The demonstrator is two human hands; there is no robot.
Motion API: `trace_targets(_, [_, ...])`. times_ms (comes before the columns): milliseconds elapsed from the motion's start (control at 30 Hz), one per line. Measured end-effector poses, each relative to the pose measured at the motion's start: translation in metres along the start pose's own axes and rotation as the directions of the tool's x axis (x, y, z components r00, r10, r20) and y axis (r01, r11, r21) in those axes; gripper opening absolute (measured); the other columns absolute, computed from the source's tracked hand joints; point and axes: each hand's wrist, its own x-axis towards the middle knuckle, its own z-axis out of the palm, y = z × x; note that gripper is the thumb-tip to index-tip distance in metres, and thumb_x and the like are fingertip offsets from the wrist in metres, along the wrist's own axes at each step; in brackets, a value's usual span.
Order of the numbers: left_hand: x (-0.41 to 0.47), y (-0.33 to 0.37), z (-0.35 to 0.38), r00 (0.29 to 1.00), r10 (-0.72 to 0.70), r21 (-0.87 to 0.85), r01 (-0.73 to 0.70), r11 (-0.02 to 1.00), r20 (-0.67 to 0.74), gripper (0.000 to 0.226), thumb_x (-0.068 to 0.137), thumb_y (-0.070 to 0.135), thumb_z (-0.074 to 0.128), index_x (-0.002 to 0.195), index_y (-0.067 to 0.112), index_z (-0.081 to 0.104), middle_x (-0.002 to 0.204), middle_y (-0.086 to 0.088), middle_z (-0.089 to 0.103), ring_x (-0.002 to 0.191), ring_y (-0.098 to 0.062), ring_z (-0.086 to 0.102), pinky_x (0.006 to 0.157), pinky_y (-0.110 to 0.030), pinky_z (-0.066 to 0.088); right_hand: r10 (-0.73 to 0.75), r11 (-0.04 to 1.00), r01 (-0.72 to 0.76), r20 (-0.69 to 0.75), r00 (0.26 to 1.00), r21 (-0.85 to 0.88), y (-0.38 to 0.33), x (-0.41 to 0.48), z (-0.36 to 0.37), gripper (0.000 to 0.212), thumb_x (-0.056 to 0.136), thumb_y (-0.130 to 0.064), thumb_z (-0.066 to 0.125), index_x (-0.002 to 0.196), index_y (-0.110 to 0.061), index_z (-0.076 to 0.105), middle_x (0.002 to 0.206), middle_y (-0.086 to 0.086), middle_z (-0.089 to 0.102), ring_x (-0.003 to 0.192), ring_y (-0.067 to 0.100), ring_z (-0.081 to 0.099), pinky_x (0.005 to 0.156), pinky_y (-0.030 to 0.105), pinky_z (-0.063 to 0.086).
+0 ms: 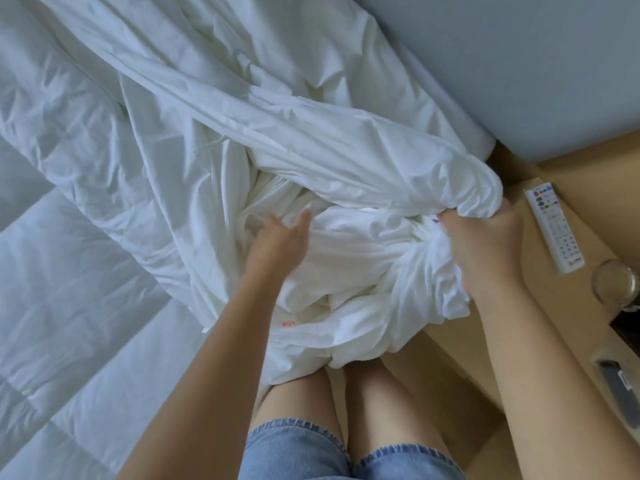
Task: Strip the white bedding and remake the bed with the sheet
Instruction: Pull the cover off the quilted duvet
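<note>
Sheet (346, 271), white, lies bunched in a heap at the near edge of the bed (62, 341). Part of it hangs over the side onto the person's legs.

Head view:
- Right hand (485, 251): fingers (450, 221) curled tight round a gathered wad of the sheet. A long taut fold runs from those fingers up and away across the bed. Judgement: the grip gathers the loose cloth so it comes off in one bundle.
- Right arm reaches forward nearly straight, with the wrist bent down and the back of the hand up.
- Left hand (277, 240): fingers (301, 220) loosely spread, holding nothing, over the heap just left of the right fingers. The hand is blurred, so contact with the cloth cannot be told. Judgement: it is reaching for the next handful.
- Left forearm is extended, palm down.
- Left of the left fingers, the bed's quilted surface lies bare. Judgement: stripping is well along and remaking has not begun.
- Right of the right fingers, on the bedside table (602, 216): a remote (554, 233) near the knuckles and a glass (616, 285) beyond it. Judgement: a wide sweep of cloth could catch the glass.
</note>
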Motion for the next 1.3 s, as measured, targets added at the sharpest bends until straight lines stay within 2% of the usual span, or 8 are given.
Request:
trace_targets(133, [-0.064,0.046,0.015,0.770,0.338,-0.681,0.166,0.713,0.542,0.101,0.068,0.084,0.035,0.140,0.014,0.043,0.130,0.001,0.060,0.121,-0.012,0.054,0.104,-0.030,0.035,-0.053,0.973,0.073,0.098,0.994,-0.219,0.011,-0.033,0.006,0.020,0.078,-0.018,0.067,0.093,-0.016,0.055,0.076,-0.008,0.060,0.063,0.001,0.059,0.050,0.020,0.045])
trace_targets(300, [-0.082,0.067,0.037,0.724,0.235,-0.608,0.307,0.732,0.648,0.046,0.065,0.035,0.072,0.103,0.011,0.067,0.097,-0.009,0.072,0.092,-0.025,0.068,0.090,-0.038,0.052,-0.014,0.884,0.193,0.389,0.921,-0.426,0.021,-0.086,0.009,0.037,0.077,-0.028,0.068,0.100,-0.019,0.040,0.085,-0.008,0.056,0.077,0.015,0.059,0.066,0.033,0.050])
trace_targets(467, [-0.072,0.083,0.030,0.685,0.221,-0.544,0.298,0.785,0.694,0.034,0.058,0.025,0.069,0.082,0.002,0.059,0.064,-0.013,0.059,0.056,-0.026,0.061,0.055,-0.029,0.052,-0.120,0.992,0.073,0.562,0.819,0.105,0.022,-0.090,-0.009,0.057,0.074,-0.046,0.060,0.125,-0.024,0.046,0.116,-0.003,0.057,0.111,0.011,0.056,0.093,0.032,0.047])
trace_targets(633, [-0.082,0.088,0.038,0.585,0.439,-0.706,0.370,0.604,0.682,0.041,0.062,0.026,0.067,0.096,0.003,0.069,0.088,-0.015,0.066,0.082,-0.027,0.065,0.078,-0.036,0.054,0.086,0.932,-0.141,0.172,0.981,0.334,0.023,-0.036,-0.029,0.038,0.074,-0.044,0.061,0.105,-0.023,0.059,0.116,-0.002,0.057,0.109,0.013,0.054,0.098,0.042,0.045])
trace_targets(733, [-0.090,0.096,0.042,0.467,0.492,-0.671,0.395,0.627,0.735,0.050,0.080,0.041,0.044,0.112,0.007,0.061,0.106,-0.006,0.061,0.095,-0.007,0.048,0.095,-0.023,0.035,-0.060,0.994,0.013,0.421,0.905,0.113,0.021,0.001,-0.030,0.046,0.089,-0.028,0.062,0.132,-0.025,0.048,0.134,-0.006,0.047,0.123,0.006,0.044,0.102,0.025,0.036])
trace_targets(900, [-0.081,0.089,0.035,0.529,0.482,-0.691,0.324,0.646,0.698,0.048,0.067,0.030,0.071,0.107,0.004,0.062,0.101,-0.009,0.062,0.091,-0.020,0.063,0.083,-0.034,0.050,-0.215,0.964,0.267,0.580,0.786,-0.004,0.006,0.025,-0.022,0.008,0.091,-0.016,0.059,0.084,-0.019,0.061,0.073,-0.006,0.058,0.070,0.011,0.055,0.066,0.021,0.043])
trace_targets(1067, [-0.085,0.087,0.043,0.749,0.371,-0.663,0.119,0.740,0.549,0.024,0.057,0.014,0.062,0.076,0.016,0.077,0.070,-0.006,0.069,0.065,-0.022,0.069,0.057,-0.036,0.055,-0.426,0.847,0.529,0.541,0.725,-0.042,-0.029,0.050,-0.026,0.010,0.087,-0.009,0.061,0.088,-0.006,0.070,0.066,-0.016,0.055,0.056,-0.008,0.050,0.056,0.006,0.035])
trace_targets(1300, [-0.079,0.091,0.038,0.706,0.519,-0.783,0.082,0.617,0.482,0.039,0.051,0.014,0.058,0.088,0.011,0.071,0.073,-0.009,0.065,0.068,-0.026,0.065,0.065,-0.038,0.055,-0.518,0.765,0.634,0.693,0.501,0.114,-0.073,0.053,0.004,0.015,0.089,-0.006,0.056,0.095,-0.008,0.070,0.076,-0.018,0.058,0.068,-0.004,0.053,0.066,0.004,0.039])
